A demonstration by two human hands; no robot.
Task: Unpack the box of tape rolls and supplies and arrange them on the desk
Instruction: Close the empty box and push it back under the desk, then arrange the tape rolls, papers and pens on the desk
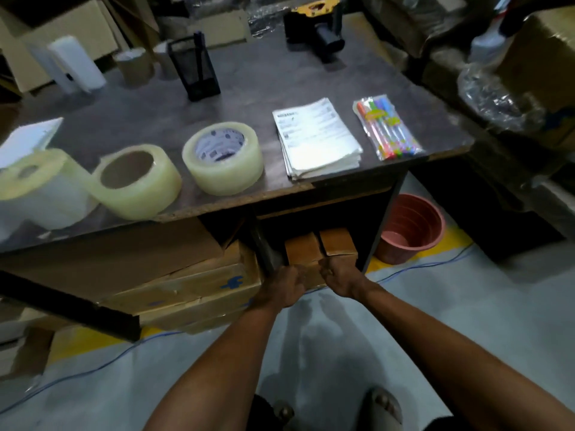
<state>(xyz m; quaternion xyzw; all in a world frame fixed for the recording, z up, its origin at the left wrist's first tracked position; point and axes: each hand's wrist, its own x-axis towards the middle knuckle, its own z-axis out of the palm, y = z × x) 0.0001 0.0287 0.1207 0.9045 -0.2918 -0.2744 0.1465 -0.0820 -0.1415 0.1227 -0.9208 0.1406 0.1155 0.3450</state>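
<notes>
Hands (281,287) (337,279) | both grip box (320,248) under desk (255,76) | pot (407,228) right

Brown cardboard box (320,253) sat under the desk (264,82), flaps open, two clear tape rolls (222,157) lay flat near desk's front edge
</notes>
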